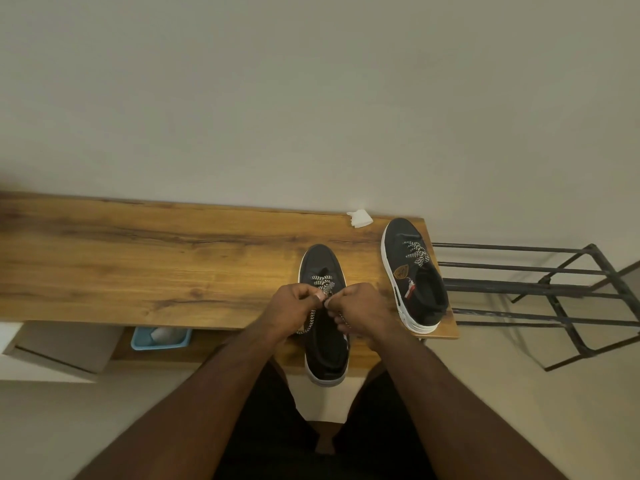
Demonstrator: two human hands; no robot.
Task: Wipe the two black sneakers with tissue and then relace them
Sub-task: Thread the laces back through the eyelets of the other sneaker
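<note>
A black sneaker with a white sole (pixel 322 268) stands toe-away at the front of the wooden table (pixel 156 258), its heel over the table's edge. My left hand (pixel 294 304) and my right hand (pixel 360 308) meet over its eyelets, each pinching the black-and-white lace (pixel 310 322), whose loose ends trail toward me. The second black sneaker (pixel 414 275) lies to the right near the table's end, its lace threaded through the front eyelets. A crumpled white tissue (pixel 360 218) lies by the wall behind the shoes.
A black metal rack (pixel 540 289) stands right of the table. Below the table's front edge sit a blue tray (pixel 161 337) and an open drawer (pixel 59 348). A plain wall rises behind the table.
</note>
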